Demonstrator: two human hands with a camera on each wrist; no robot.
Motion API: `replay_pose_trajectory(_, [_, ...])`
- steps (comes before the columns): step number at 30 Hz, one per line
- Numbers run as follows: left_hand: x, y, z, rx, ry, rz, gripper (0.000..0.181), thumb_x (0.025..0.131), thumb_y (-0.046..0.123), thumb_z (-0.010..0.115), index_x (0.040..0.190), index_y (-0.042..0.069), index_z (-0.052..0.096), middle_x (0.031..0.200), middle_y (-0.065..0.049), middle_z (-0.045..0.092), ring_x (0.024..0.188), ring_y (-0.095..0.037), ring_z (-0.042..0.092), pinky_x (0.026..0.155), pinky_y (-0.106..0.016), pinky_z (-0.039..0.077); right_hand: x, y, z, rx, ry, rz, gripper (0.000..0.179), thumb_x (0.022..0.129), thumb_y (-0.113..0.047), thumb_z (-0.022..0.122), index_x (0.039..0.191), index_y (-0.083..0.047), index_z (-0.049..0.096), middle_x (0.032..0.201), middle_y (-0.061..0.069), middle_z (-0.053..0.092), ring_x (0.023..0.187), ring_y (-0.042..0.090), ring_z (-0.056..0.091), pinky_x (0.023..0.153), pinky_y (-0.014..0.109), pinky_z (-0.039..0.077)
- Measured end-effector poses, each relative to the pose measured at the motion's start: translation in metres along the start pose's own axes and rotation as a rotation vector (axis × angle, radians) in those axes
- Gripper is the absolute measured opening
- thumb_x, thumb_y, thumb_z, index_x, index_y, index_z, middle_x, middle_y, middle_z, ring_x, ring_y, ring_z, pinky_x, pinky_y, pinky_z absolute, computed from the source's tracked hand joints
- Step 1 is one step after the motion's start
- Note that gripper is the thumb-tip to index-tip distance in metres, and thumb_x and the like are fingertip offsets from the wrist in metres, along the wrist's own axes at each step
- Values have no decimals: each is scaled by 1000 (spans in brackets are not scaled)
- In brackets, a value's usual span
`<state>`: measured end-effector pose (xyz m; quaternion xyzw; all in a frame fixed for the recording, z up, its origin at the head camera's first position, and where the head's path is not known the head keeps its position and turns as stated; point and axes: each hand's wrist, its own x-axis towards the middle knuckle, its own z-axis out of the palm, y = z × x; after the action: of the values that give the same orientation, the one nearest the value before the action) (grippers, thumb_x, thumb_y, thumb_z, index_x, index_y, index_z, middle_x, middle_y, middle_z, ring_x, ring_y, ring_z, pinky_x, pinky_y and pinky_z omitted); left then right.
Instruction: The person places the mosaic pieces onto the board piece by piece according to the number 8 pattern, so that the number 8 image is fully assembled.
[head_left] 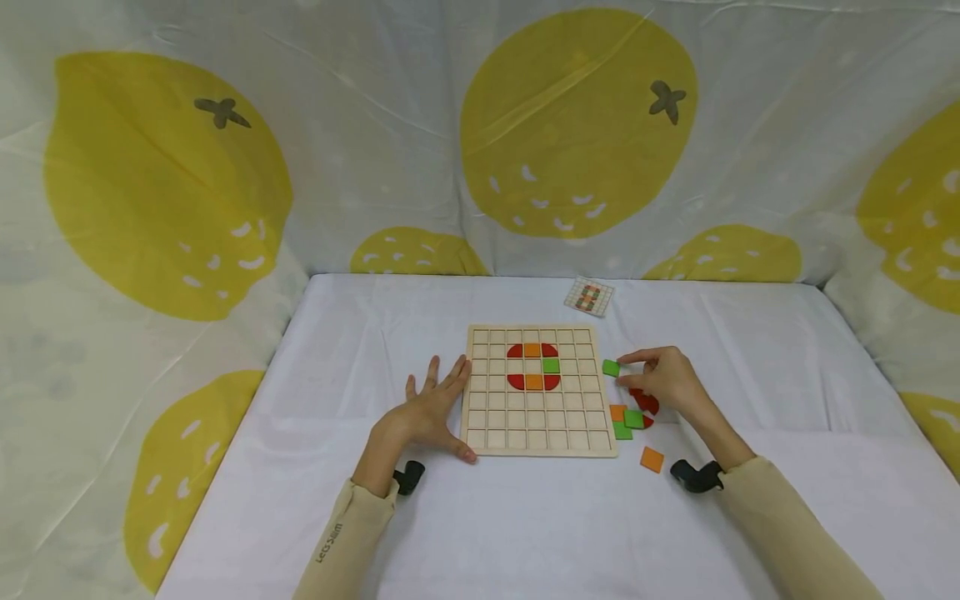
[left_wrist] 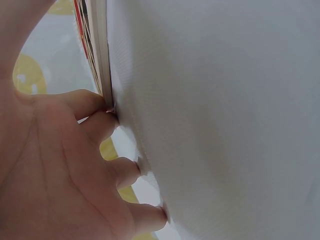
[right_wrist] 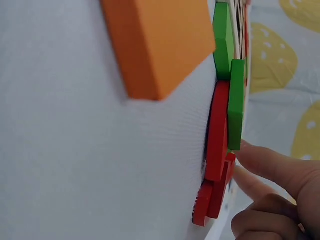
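Note:
A pale wooden grid board (head_left: 491,400) lies flat on the table. Red curved, orange and green tiles form a rounded ring on it, with a bare cell in its middle and another at the ring's left side. My left hand (head_left: 431,414) has its fingers spread, touching the table and the board's left edge. To the right of the board, my right hand (head_left: 667,379) pinches a green square tile (head_left: 611,367) between thumb and index finger at its right corners. In the right wrist view that tile is hidden; the right hand (right_wrist: 280,195) shows behind loose pieces.
Below the right hand lies a small pile with red pieces (head_left: 647,403) and a green tile (head_left: 633,419). An orange tile (head_left: 652,459) lies apart, nearer the front. A pattern card (head_left: 589,297) rests behind the board. Lemon-print cloth (head_left: 577,125) rises at the back and sides.

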<state>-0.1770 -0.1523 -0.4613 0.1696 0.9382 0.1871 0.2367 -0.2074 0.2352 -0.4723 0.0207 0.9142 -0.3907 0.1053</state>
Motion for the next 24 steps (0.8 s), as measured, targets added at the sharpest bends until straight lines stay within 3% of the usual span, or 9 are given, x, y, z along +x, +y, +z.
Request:
replay_pose_trajectory(9, [0,1,0,-5,-2,-7,148,62,48,98,167,11,2,176,-6,-4,158,-45,-19,121,-78,-6,8,-2,2,-20,-3,4,35,85,-17,86,116,-2,78,59,0,46,52,17,52,48,24,38])
replay_pose_trajectory(17, [0,1,0,-3,-1,-8,146,62,48,98,167,11,3,176,-5,-4,159,-45,-18,121,-77,-5,14,6,-1,-24,-71,-75,31,87,-13,84,115,-2,77,58,-2,40,51,16,49,46,23,35])
replay_pose_trajectory(24, [-1,0,-1,-20,-2,1,146,63,47,98,167,10,3,176,-5,-4,159,-44,-19,122,-76,-7,18,12,-2,-29,-97,-83,33,86,-16,84,116,-3,76,57,-3,37,52,15,49,48,23,34])
